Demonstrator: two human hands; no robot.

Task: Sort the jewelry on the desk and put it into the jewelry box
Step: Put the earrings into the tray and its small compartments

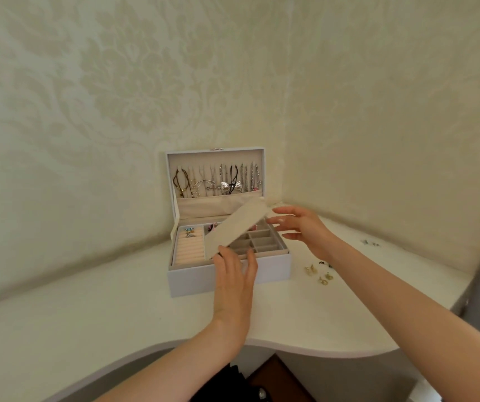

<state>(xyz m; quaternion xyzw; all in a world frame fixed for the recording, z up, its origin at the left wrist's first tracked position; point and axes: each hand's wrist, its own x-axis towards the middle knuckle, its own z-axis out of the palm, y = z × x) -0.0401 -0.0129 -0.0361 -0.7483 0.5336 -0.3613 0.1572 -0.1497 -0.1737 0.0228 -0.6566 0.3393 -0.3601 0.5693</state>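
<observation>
Left hand [234, 281]: back up, fingers nearly straight, their tips at the near, lower end of a beige padded panel [238, 226], thumb spread apart to the right; relaxed, with no curled grasp to be seen. Right hand [299, 227]: fingers straight and fanned, tips at the far, upper end of the same panel, touching or just short of it, which could not be told; likewise uncurled and holding nothing. Panel: long and narrow, tilted, its far end raised, and it lay diagonally above the tray of the jewelry box [189, 281]. Box: white, rectangular, open, and it stood on the white desk [87, 329] in the corner of the room, close to both walls. Lid [170, 175]: upright at the back, pale lining inside, with a row of necklaces and chains [218, 178] hung from its upper edge, their lower ends tucked into a beige fabric pocket [204, 206]. Tray, left section: cream ring rolls [189, 250], with a few rings [189, 232], one with a blue stone, seated at the far end. Tray, right section: grey grid of small compartments [259, 242], partly covered by the panel; small pink and dark pieces showed at its far edge, too small to name. On the desk to the right of the box, apart from it: a group of gold earrings [317, 274], small dark pieces [324, 264] just beyond them, and further right, near the wall, a few tiny pieces [369, 242]. Walls: cream damask wallpaper [116, 82]
</observation>
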